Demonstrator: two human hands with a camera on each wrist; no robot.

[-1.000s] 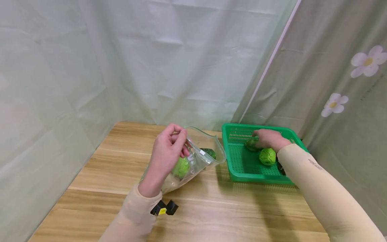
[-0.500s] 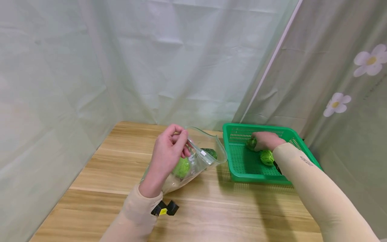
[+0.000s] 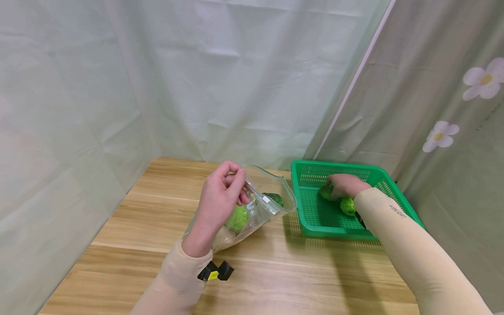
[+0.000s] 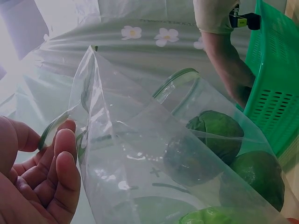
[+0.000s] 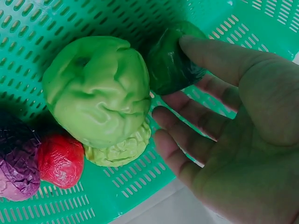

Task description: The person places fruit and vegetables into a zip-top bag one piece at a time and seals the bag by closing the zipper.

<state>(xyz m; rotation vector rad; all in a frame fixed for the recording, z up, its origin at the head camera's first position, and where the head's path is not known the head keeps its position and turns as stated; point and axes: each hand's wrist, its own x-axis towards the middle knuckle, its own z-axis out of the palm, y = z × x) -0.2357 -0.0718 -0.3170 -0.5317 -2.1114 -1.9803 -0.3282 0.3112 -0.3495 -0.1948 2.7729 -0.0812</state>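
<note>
My left hand (image 3: 220, 192) pinches the zip rim of a clear plastic zip bag (image 3: 252, 225), whose mouth gapes toward the right. Through the plastic show a light green cabbage (image 3: 237, 218) and, in the left wrist view, dark green rounded vegetables (image 4: 259, 179). Reaching into the green basket (image 3: 311, 232), my right hand (image 3: 344, 185) holds a glossy dark green vegetable (image 5: 170, 60) between thumb and forefinger, the other fingers spread loosely. Beside it lies a smooth light green cabbage (image 5: 98, 91), partly over a second, crinkled one (image 5: 122, 151).
A red vegetable (image 5: 60, 161) and a purple one (image 5: 18, 163) also lie in the basket, mostly hidden by the right arm in the head view. Pale curtains (image 3: 236, 87) hang close behind the wooden table (image 3: 149, 210). The basket stands just right of the bag's mouth.
My right hand has shifted slightly left inside the basket, and the dark green vegetable under its fingers has turned a little. The left hand and the bag stay nearly as they were.
</note>
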